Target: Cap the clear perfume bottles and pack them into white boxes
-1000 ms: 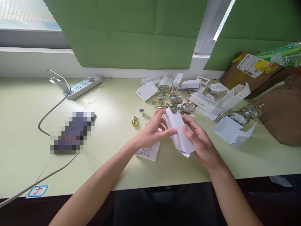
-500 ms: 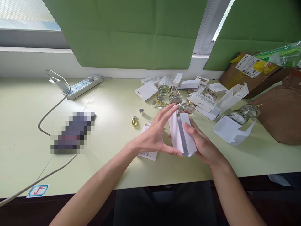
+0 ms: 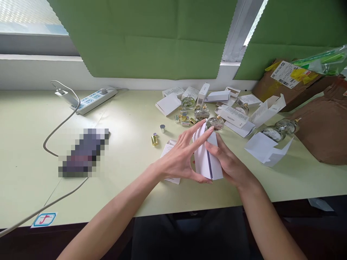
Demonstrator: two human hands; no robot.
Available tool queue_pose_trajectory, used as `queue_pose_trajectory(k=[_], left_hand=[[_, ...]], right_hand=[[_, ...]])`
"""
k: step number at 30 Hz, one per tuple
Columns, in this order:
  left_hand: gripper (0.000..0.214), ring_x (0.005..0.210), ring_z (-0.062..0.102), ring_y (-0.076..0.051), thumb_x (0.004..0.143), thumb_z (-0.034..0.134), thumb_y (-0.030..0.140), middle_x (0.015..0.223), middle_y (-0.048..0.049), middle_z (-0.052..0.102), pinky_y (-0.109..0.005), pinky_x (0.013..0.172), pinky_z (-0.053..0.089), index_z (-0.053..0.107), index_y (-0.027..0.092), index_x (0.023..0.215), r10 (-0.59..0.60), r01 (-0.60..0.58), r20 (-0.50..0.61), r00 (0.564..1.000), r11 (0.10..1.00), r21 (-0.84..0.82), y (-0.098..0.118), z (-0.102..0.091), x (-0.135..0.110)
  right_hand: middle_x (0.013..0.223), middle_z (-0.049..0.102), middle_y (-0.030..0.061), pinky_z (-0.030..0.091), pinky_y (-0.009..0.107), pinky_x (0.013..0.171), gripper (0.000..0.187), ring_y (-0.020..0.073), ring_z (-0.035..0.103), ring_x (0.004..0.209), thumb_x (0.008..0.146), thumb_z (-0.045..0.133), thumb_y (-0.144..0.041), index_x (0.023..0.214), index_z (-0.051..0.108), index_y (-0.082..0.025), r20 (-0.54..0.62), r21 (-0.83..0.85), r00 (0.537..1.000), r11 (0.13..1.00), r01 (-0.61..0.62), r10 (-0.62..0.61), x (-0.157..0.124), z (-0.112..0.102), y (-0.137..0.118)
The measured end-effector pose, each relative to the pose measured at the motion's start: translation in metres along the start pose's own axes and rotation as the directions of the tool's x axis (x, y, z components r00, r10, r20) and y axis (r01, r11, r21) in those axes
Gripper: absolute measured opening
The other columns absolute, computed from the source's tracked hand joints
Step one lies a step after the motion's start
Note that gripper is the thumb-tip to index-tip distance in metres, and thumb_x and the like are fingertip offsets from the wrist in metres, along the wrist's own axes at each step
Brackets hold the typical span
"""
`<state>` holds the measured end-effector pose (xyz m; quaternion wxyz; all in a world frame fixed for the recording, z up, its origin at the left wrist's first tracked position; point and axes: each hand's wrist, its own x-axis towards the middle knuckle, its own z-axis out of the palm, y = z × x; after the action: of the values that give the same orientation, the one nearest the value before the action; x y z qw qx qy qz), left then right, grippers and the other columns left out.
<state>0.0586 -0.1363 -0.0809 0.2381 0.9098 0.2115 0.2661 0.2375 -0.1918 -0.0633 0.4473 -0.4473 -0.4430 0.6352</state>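
Observation:
Between both hands, above the front part of the table, is a small white cardboard box [image 3: 202,159] with a dark narrow gap along its facing side. My left hand [image 3: 180,155] grips its left side, thumb at the bottom edge and fingers at the top. On the other side my right hand [image 3: 227,159] is wrapped around the box, its thumb pressing on the front panel. What the box contains is hidden. Partly under my left hand lies another white carton [image 3: 173,180]. Just beyond the hands are round glass perfume bottles [image 3: 215,123].
Gold and silver caps [image 3: 154,140] lie left of the hands. Several white cartons [image 3: 168,104] and bottles spread behind and to the right. Brown cardboard boxes [image 3: 320,126] stand far right. A power strip [image 3: 94,101], a cable [image 3: 48,133] and a blurred phone-like object [image 3: 84,151] are left.
The box's panels have come closer together and its gap has narrowed. My left index finger has moved right across the top, and my right thumb has shifted left.

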Motion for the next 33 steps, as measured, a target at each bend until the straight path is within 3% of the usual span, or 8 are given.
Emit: queue_pose_trajectory(k=[6, 10, 12, 14, 16, 19, 24, 33], left_hand=[[0.132, 0.152, 0.01, -0.04, 0.065, 0.067, 0.08, 0.168, -0.0083, -0.002, -0.061, 0.121, 0.02, -0.017, 0.035, 0.156, 0.027, -0.027, 0.01, 1.0, 0.999, 0.026, -0.002, 0.001, 0.004], [0.137, 0.154, 0.005, -0.037, 0.063, 0.069, 0.08, 0.168, -0.0109, -0.002, -0.058, 0.123, 0.013, -0.02, 0.03, 0.156, 0.021, -0.021, -0.004, 1.0, 0.998, 0.052, 0.0, -0.014, -0.006], [0.129, 0.151, 0.019, -0.035, 0.068, 0.071, 0.074, 0.165, -0.0136, 0.017, -0.055, 0.121, 0.023, -0.009, 0.027, 0.158, -0.06, 0.058, 0.035, 0.998, 0.997, 0.047, -0.002, -0.028, -0.02], [0.079, 0.136, 0.041, -0.03, 0.087, 0.062, 0.059, 0.146, -0.0099, 0.05, -0.052, 0.113, 0.034, 0.03, 0.031, 0.153, -0.235, 0.224, 0.087, 0.968, 0.967, 0.125, -0.01, -0.044, -0.036], [0.043, 0.119, 0.05, -0.027, 0.094, 0.056, 0.052, 0.126, -0.0077, 0.063, -0.048, 0.104, 0.041, 0.059, 0.027, 0.129, -0.341, 0.309, 0.153, 0.928, 0.931, 0.196, -0.021, -0.055, -0.05], [0.047, 0.114, 0.05, -0.025, 0.091, 0.058, 0.055, 0.124, -0.0094, 0.06, -0.038, 0.092, 0.048, 0.061, 0.024, 0.126, -0.38, 0.347, 0.239, 0.893, 0.922, 0.17, -0.037, -0.061, -0.056], [0.053, 0.101, 0.05, -0.024, 0.08, 0.066, 0.063, 0.102, -0.0054, 0.061, -0.032, 0.082, 0.045, 0.061, 0.02, 0.11, -0.462, 0.42, 0.335, 0.821, 0.887, 0.193, -0.038, -0.063, -0.042], [0.031, 0.111, 0.041, -0.026, 0.087, 0.069, 0.04, 0.12, -0.0063, 0.057, -0.041, 0.097, 0.041, 0.059, 0.022, 0.109, -0.269, 0.215, 0.077, 0.96, 0.885, 0.414, 0.004, -0.069, -0.038]], right_hand=[[0.102, 0.062, 0.0023, 0.056, 0.034, 0.066, 0.048, 0.0219, 0.064, 0.086, 0.087, 0.068, -0.045, 0.131, 0.052, -0.036, 0.141, 0.056, 0.98, 0.987, -0.152, 0.143, 0.01, 0.002, -0.005], [0.101, 0.06, 0.0022, 0.057, 0.037, 0.072, 0.058, 0.0209, 0.062, 0.087, 0.084, 0.071, -0.045, 0.136, 0.049, -0.036, 0.102, 0.028, 0.991, 0.995, -0.093, 0.09, 0.009, 0.007, -0.012], [0.103, 0.058, 0.001, 0.057, 0.039, 0.079, 0.071, 0.0204, 0.06, 0.091, 0.081, 0.075, -0.04, 0.143, 0.039, -0.039, 0.062, 0.032, 0.997, 0.998, -0.051, 0.049, 0.005, 0.006, -0.016], [0.104, 0.057, 0.0007, 0.057, 0.038, 0.08, 0.072, 0.0198, 0.059, 0.092, 0.08, 0.076, -0.037, 0.141, 0.039, -0.039, 0.043, 0.041, 0.999, 0.999, -0.035, 0.033, 0.001, 0.003, -0.019], [0.102, 0.058, 0.0013, 0.056, 0.036, 0.077, 0.057, 0.0192, 0.06, 0.088, 0.08, 0.076, -0.039, 0.13, 0.05, -0.034, 0.058, 0.054, 0.998, 0.998, -0.027, 0.024, 0.002, -0.001, -0.019], [0.097, 0.062, 0.0042, 0.055, 0.036, 0.073, 0.037, 0.0211, 0.062, 0.084, 0.08, 0.071, -0.048, 0.108, 0.061, -0.026, 0.126, 0.119, 0.992, 0.993, 0.011, -0.026, 0.012, -0.001, -0.016], [0.097, 0.064, 0.005, 0.054, 0.04, 0.082, 0.036, 0.024, 0.062, 0.093, 0.076, 0.071, -0.05, 0.102, 0.065, -0.027, 0.162, 0.21, 0.979, 0.973, 0.091, -0.126, 0.032, 0.006, -0.014], [0.105, 0.065, 0.0056, 0.053, 0.042, 0.078, 0.046, 0.0273, 0.062, 0.097, 0.064, 0.077, -0.053, 0.103, 0.066, -0.03, 0.267, 0.184, 0.928, 0.959, 0.214, -0.258, 0.024, 0.009, -0.03]])
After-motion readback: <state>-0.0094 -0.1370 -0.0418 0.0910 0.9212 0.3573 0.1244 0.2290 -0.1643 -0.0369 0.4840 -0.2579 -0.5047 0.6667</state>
